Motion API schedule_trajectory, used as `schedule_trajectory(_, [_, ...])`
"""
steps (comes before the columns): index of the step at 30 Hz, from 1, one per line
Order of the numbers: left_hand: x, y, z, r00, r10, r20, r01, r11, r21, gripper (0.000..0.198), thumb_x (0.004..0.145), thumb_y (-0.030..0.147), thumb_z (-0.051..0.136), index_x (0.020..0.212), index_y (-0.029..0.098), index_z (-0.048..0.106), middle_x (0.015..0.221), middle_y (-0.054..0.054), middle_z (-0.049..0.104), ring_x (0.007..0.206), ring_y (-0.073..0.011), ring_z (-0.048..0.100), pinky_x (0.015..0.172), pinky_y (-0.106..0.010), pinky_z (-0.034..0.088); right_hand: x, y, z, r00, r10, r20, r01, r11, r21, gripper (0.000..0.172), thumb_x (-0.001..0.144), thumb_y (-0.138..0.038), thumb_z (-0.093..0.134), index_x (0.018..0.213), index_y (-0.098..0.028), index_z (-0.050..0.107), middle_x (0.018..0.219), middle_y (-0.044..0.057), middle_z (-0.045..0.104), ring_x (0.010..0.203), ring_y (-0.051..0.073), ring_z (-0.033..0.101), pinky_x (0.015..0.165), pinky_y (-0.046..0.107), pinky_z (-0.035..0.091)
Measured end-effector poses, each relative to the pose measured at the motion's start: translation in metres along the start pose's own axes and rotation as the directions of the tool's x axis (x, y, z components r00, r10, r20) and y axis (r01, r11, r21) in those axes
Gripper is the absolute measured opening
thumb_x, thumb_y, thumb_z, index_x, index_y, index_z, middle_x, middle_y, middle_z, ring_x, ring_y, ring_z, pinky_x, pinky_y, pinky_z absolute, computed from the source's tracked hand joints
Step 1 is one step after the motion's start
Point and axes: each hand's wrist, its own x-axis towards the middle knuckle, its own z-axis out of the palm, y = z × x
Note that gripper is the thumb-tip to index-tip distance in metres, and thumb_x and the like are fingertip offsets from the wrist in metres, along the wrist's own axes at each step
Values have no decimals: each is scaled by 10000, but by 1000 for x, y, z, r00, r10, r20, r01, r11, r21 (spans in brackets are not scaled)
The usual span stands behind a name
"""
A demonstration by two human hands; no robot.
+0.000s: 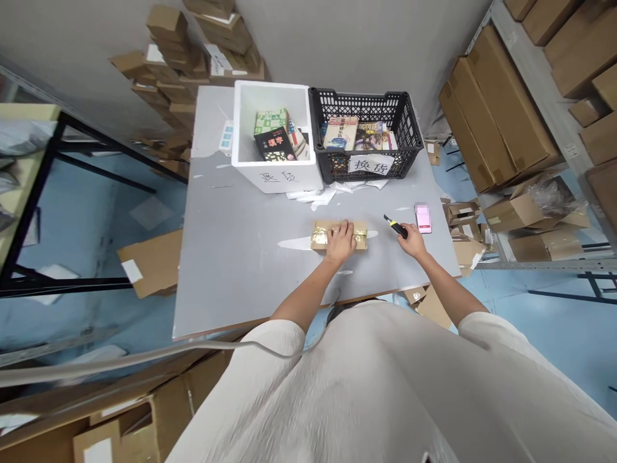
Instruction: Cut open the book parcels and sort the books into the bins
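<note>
A small cardboard box (320, 236) with shiny tape at both ends lies on the grey table, near its middle. My left hand (341, 242) grips it from above, the fingers reaching over its top to the far side. In my right hand (412, 242) is a yellow and black box cutter (396, 226), its tip directed up and left, off to the right of the box and apart from it. A phone with a pink lit screen (423, 218) lies just beyond my right hand.
At the table's (226, 257) back stand a white foam bin (274, 175) and a black plastic crate (332, 168), both with books inside. White paper scraps (324, 197) lie before them. Cardboard boxes crowd the left floor and right shelves (506, 96). A grey cable (202, 346) crosses the lower left.
</note>
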Motion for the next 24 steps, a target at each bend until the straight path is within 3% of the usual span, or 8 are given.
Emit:
schedule_trajectory(6, [-16, -17, -5, 998, 56, 13, -55, 996, -69, 658, 1090, 307, 445, 1742, 231, 497, 1859, -181, 425, 1686, -341, 428, 1347, -561, 308, 5, 2, 27, 995, 91, 29, -92, 995, 39, 493, 949, -338, 638, 1410, -200, 743, 1299, 169, 737, 1170, 353, 688, 999, 466, 612])
schedule_trajectory(11, [-37, -47, -9, 1000, -18, -19, 15, 991, -133, 565, 1087, 282, 456, 1630, 248, 606, 1786, -189, 513, 1691, -344, 420, 1361, -597, 290, 17, 5, 37, 954, 260, 150, -241, 961, -138, 490, 1014, -361, 654, 1478, -214, 707, 1456, 169, 680, 1323, 335, 646, 1041, 407, 573])
schedule_trajectory(17, [-53, -80, -14, 978, -197, -62, 186, 970, -153, 555, 1072, 260, 503, 1617, 288, 606, 1764, -179, 525, 1665, -401, 431, 1305, -652, 378, 28, 10, 54, 916, 362, 172, -311, 913, -264, 436, 1044, -308, 648, 1451, -164, 705, 1443, 211, 659, 1317, 353, 650, 1071, 427, 536])
schedule_trajectory(21, [-55, -96, -11, 986, -169, 5, 167, 968, -187, 640, 1016, 396, 685, 1633, 264, 579, 1783, -190, 476, 1557, -440, 543, 1234, -604, 501, 31, 17, 65, 911, 377, 170, -319, 902, -292, 415, 1047, -322, 660, 1423, -152, 707, 1423, 221, 659, 1326, 364, 639, 1078, 438, 523])
schedule_trajectory(24, [-55, -103, -7, 989, -145, 5, 144, 973, -182, 758, 928, 414, 828, 1624, 260, 569, 1767, -194, 472, 1506, -454, 577, 1233, -606, 521, 31, 21, 70, 910, 381, 161, -324, 899, -295, 435, 1054, -330, 656, 1449, -149, 679, 1464, 232, 639, 1366, 372, 617, 1116, 458, 504])
